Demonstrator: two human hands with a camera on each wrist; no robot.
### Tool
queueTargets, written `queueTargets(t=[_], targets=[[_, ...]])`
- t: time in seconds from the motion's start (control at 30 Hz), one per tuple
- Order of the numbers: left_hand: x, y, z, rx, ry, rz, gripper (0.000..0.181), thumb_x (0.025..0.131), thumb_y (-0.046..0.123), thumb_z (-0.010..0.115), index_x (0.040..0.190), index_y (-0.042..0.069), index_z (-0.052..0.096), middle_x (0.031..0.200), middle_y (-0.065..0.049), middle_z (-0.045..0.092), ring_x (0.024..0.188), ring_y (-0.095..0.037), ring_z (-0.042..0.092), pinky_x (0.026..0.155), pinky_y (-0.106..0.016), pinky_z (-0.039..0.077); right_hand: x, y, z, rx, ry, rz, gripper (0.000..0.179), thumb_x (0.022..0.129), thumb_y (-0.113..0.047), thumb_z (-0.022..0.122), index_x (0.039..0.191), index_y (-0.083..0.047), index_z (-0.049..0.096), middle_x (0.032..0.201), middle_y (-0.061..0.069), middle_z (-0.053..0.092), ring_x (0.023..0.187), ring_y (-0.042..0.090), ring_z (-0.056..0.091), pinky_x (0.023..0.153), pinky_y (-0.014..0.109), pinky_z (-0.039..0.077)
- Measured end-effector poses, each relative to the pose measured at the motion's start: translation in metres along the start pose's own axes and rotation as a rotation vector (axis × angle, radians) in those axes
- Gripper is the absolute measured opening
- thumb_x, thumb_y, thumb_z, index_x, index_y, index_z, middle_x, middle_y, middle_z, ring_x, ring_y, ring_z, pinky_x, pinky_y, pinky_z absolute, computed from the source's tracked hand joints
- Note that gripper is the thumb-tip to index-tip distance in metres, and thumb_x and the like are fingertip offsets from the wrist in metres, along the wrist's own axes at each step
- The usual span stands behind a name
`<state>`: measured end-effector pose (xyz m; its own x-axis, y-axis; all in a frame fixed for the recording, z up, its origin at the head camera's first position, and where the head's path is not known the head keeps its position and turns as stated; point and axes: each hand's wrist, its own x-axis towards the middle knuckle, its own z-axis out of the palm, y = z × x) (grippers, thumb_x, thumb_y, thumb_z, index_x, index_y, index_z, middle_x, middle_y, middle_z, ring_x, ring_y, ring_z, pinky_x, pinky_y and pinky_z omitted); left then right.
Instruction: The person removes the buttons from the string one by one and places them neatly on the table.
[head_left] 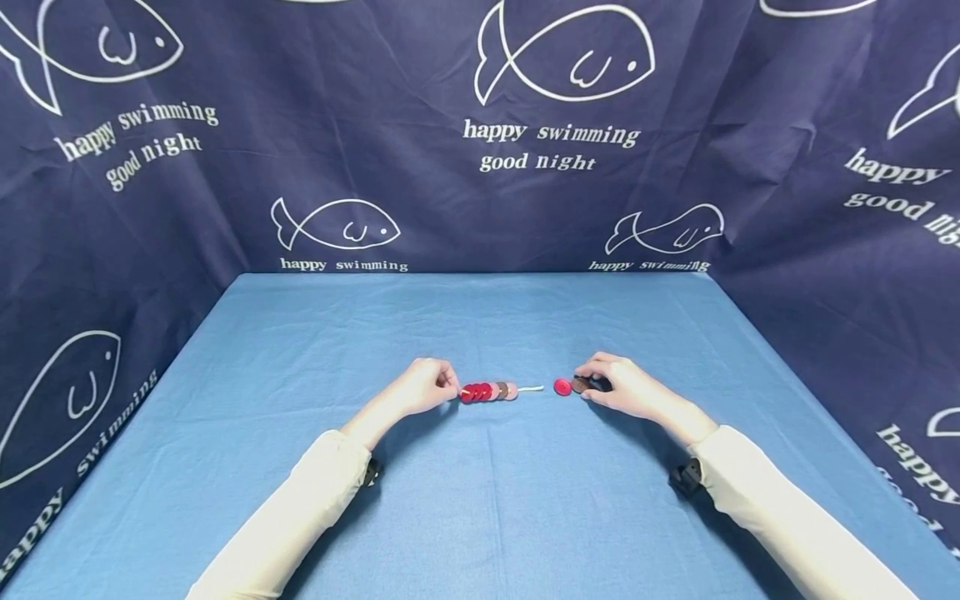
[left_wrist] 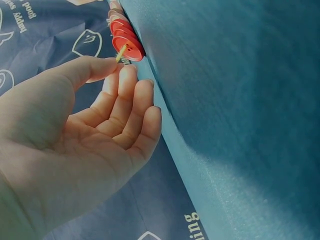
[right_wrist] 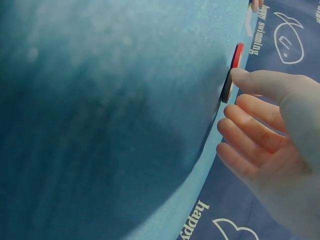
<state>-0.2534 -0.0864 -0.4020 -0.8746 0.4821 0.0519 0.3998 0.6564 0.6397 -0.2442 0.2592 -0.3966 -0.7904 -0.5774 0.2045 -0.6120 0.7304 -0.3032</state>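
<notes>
Several large buttons (head_left: 492, 391), red, pink and brown, lie side by side in a row, threaded on a cord (head_left: 531, 388) whose pale end sticks out to the right. At the row's left end, my left hand (head_left: 429, 386) pinches the yellowish cord tip (left_wrist: 121, 53) between thumb and forefinger, close to the outermost red button (left_wrist: 129, 47). To the right lies a loose red button (head_left: 562, 387), next to a brown button (head_left: 580, 384). My right hand (head_left: 622, 385) holds that brown button at its edges, thumb on the near side; in the right wrist view the forefinger is mostly hidden.
A blue cloth (head_left: 480, 500) covers the table. Dark blue curtains (head_left: 420, 100) with white fish drawings and lettering hang behind it and on both sides. Each wrist carries a small dark camera, such as the right wrist camera (head_left: 686, 479).
</notes>
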Motion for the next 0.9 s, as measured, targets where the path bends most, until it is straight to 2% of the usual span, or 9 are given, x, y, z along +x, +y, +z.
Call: queueTargets(t=[0.33, 0.57, 0.9], targets=[[-0.0010, 0.0005, -0.0017, 0.005, -0.001, 0.001, 0.006, 0.080, 0.006, 0.060, 0.077, 0.008, 0.065, 0.067, 0.002, 0.062, 0.056, -0.005, 0.052, 0.059, -0.021, 0.044, 0.0020, -0.0001, -0.0011, 0.046, 0.052, -0.025, 0.027, 0.080, -0.008, 0.070, 0.105, 0.001, 0.066, 0.097, 0.009, 0.066, 0.091, 0.024, 0.064, 0.082, 0.042, 0.050], [-0.0008, 0.0017, -0.0019, 0.004, 0.000, 0.003, 0.006, 0.081, 0.006, 0.060, 0.078, 0.007, 0.065, 0.068, 0.001, 0.062, 0.057, -0.005, 0.052, 0.059, -0.021, 0.044, 0.0039, -0.0007, -0.0021, 0.040, 0.091, -0.041, 0.029, 0.080, -0.011, 0.071, 0.106, 0.001, 0.065, 0.096, 0.009, 0.067, 0.090, 0.024, 0.065, 0.082, 0.043, 0.050], [-0.0010, 0.0020, -0.0018, 0.011, 0.011, 0.023, 0.006, 0.081, 0.005, 0.060, 0.078, 0.007, 0.065, 0.069, 0.001, 0.062, 0.057, -0.004, 0.051, 0.060, -0.020, 0.044, 0.0067, -0.0019, -0.0032, 0.030, 0.096, -0.036, 0.033, 0.081, -0.016, 0.071, 0.109, 0.001, 0.065, 0.102, 0.011, 0.067, 0.096, 0.026, 0.064, 0.086, 0.044, 0.048]])
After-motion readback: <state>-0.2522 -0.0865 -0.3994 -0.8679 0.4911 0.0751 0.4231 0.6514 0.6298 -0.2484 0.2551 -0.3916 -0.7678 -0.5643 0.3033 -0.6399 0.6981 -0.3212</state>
